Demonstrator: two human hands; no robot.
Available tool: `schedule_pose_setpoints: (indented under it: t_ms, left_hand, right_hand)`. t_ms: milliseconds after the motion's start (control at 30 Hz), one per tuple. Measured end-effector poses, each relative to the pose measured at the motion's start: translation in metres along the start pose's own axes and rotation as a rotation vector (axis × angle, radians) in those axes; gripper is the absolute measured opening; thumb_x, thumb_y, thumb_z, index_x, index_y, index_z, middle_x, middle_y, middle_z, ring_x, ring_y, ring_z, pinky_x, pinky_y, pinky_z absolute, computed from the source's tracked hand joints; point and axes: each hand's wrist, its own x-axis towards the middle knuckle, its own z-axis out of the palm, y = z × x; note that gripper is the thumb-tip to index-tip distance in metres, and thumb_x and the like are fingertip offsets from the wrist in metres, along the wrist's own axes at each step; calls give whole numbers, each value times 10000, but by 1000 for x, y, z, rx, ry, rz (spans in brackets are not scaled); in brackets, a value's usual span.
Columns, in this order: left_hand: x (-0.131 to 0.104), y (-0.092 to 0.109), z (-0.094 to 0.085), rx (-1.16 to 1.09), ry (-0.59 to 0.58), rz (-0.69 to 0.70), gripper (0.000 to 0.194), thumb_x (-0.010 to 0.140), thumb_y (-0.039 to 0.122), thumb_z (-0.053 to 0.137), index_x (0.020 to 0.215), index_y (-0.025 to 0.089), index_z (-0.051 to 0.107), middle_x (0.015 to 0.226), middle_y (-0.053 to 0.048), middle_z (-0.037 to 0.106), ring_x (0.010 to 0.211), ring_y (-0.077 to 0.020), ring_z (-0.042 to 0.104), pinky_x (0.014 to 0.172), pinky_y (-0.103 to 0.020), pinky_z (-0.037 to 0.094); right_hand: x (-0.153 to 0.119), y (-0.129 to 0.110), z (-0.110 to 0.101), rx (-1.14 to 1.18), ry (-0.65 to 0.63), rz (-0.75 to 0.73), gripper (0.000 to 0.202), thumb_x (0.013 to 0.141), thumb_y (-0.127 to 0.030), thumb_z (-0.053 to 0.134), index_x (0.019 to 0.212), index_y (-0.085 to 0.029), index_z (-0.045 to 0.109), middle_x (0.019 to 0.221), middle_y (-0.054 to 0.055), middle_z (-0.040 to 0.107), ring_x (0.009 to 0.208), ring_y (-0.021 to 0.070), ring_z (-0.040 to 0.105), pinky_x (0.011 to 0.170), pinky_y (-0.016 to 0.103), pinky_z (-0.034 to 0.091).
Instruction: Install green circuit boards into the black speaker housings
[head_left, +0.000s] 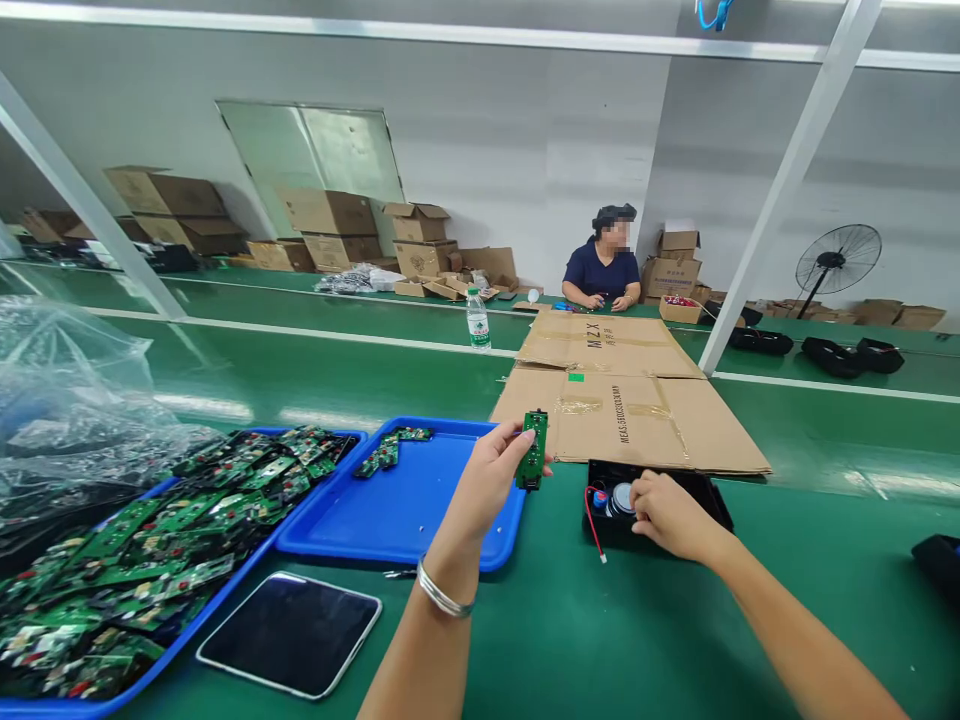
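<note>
My left hand [491, 470] pinches a green circuit board [533, 450] upright between thumb and fingers, above the right edge of a blue tray [405, 552]. In that tray lie a few small circuit boards [388, 450]. My right hand [671, 512] reaches into an open black plastic housing [709, 495], its fingers curled and closed beside a round silver-rimmed part [622, 498]. What those fingers grip, if anything, is hidden. From the housing's left side hangs a red wire [592, 520] with a white connector [603, 558], near a small blue part [600, 499].
A blue tray heaped with circuit boards [187, 530] stands at left, with clear plastic bags [75, 390] behind. A tablet [292, 632] lies in front. Flattened cardboard [600, 410] and a water bottle [478, 320] lie beyond. A co-worker [602, 265] sits across.
</note>
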Motion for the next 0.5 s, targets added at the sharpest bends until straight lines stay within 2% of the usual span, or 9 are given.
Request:
schedule_pose_setpoints:
  t_ms: [133, 200, 233, 300, 333, 433, 500]
  left_hand:
    - [1, -4, 10, 59, -46, -7, 238, 766, 394, 538, 740, 158, 554, 571, 6, 612, 466, -124, 555, 476, -226, 426]
    - [2, -7, 14, 80, -70, -10, 234, 775, 383, 523, 726, 156, 555, 574, 4, 612, 472, -121, 550, 477, -221, 417]
    - [2, -9, 16, 87, -84, -13, 232, 775, 376, 519, 717, 154, 554, 579, -1, 614, 481, -122, 553, 482, -221, 417]
    - [2, -11, 19, 84, -99, -24, 227, 770, 366, 518, 705, 152, 552, 577, -6, 614, 489, -126, 557, 488, -223, 419]
    - [2, -12, 20, 76, -103, -31, 221, 766, 361, 517, 713, 150, 556, 571, -4, 610, 486, -126, 556, 489, -225, 421]
    - [2, -14, 22, 42, -109, -56, 211, 761, 338, 514, 802, 142, 581, 578, 0, 616, 482, -126, 557, 504, -232, 437]
    - [2, -15, 21, 23, -121, -71, 229, 759, 324, 519, 872, 136, 588, 618, -11, 639, 511, -134, 580, 536, -241, 458]
  right_hand:
    - [-30, -27, -2, -22, -87, 94, 106, 734, -121, 649, 667, -160, 576, 758, 45, 586, 698, 179, 542, 622, 288, 383]
    - [-32, -39, -4, -36, -48, 149, 134, 703, -111, 676, 781, -165, 582, 809, 46, 587, 709, 191, 550, 600, 283, 373]
    - [-32, -46, -5, -25, -10, 146, 232, 686, -106, 690, 876, -171, 574, 845, 44, 583, 725, 194, 552, 597, 279, 371]
    - [-27, -57, -6, 22, 59, 63, 365, 693, -97, 680, 1013, -193, 533, 888, 35, 567, 742, 179, 549, 594, 264, 367]
    - [-24, -62, -6, 41, 75, -3, 342, 720, -90, 651, 1020, -200, 529, 879, 30, 561, 731, 166, 545, 586, 256, 362]
    - [-15, -71, -8, 58, 79, -138, 156, 808, -57, 523, 884, -186, 567, 794, 24, 553, 679, 142, 525, 569, 251, 357]
    - [-10, -71, -12, 106, 106, -141, 167, 837, -55, 478, 820, -179, 587, 787, 27, 560, 701, 146, 528, 604, 260, 389]
